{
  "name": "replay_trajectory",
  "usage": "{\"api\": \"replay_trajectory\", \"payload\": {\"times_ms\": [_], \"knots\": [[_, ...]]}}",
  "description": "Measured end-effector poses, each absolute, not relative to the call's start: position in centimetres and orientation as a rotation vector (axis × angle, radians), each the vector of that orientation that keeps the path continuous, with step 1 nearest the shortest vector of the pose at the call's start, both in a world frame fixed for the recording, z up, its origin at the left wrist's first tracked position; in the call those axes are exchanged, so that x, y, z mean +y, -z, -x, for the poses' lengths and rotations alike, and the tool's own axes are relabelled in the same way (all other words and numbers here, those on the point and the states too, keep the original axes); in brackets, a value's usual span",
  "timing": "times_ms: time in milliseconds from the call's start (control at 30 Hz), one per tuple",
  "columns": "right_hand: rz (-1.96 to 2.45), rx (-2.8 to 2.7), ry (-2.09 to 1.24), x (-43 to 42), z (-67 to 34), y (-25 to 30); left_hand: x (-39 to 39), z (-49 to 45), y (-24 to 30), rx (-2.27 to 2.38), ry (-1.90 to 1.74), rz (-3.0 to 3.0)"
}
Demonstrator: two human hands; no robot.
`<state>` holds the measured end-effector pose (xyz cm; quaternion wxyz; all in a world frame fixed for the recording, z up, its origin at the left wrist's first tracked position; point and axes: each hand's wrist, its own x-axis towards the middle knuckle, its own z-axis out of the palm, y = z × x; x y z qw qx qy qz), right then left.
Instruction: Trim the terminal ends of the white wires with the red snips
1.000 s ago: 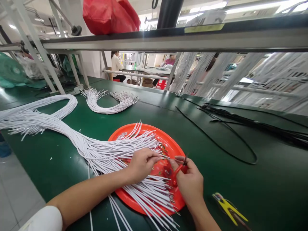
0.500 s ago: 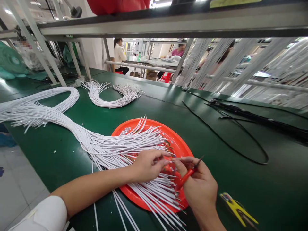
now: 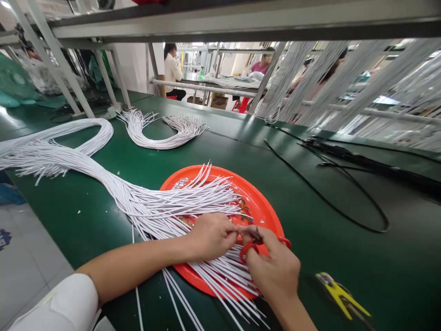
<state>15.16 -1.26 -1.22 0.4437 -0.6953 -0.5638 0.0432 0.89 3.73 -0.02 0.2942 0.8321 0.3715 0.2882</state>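
A thick bundle of white cables [image 3: 144,209] runs from the far left across the green table onto a red round tray [image 3: 265,207]. My left hand [image 3: 212,236] rests on the cable ends over the tray, with its fingers pinched on one white cable. My right hand [image 3: 272,264] is closed around a small red-handled cutter [image 3: 250,248], its tip meeting my left fingertips above the tray.
A yellow cutter [image 3: 339,294] lies on the green table [image 3: 86,220] at lower right. Black cables [image 3: 344,158] lie at the right, a second white cable bundle [image 3: 161,133] farther back. A metal shelf frame [image 3: 223,27] spans overhead. People sit at tables beyond.
My right hand has turned the red cutter inward, so its handle loops now face up near my left fingertips. The view has tilted down slightly.
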Motion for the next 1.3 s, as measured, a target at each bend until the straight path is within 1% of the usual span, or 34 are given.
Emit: {"api": "replay_trajectory", "payload": {"times_ms": [67, 200, 267, 467, 767, 900, 1033, 1300], "knots": [[1.719, -1.413, -0.103, -1.2, -15.3, 1.3, 3.8, -1.0, 0.1, 0.991, -0.77, -2.11], [1.702, -1.174, -0.37, -0.9, -15.2, 0.6, 3.9, -1.1, -0.1, 0.937, -0.808, -1.888], [1.649, -1.079, -0.449, -0.7, -15.1, 0.3, 3.9, -1.1, -0.3, 0.937, -0.82, -1.83], [1.56, -1.015, -0.501, -0.9, -15.1, 0.4, 3.9, -1.3, -0.2, 0.945, -0.825, -1.703], [1.626, -1.091, -0.439, -1.1, -15.2, -0.3, 4.0, -1.4, 0.4, 0.915, -0.763, -1.502], [1.645, -1.206, -0.565, -0.8, -15.6, -0.5, 4.1, -1.4, -0.4, 0.943, -0.832, -1.435], [1.67, -1.409, -0.664, -0.9, -15.1, -0.5, 4.1, -1.5, -0.7, 0.857, -0.849, -1.273], [1.775, -1.546, -0.585, -1.5, -14.1, -0.8, 3.9, -1.6, -1.3, 0.88, -0.822, -1.261]]}}
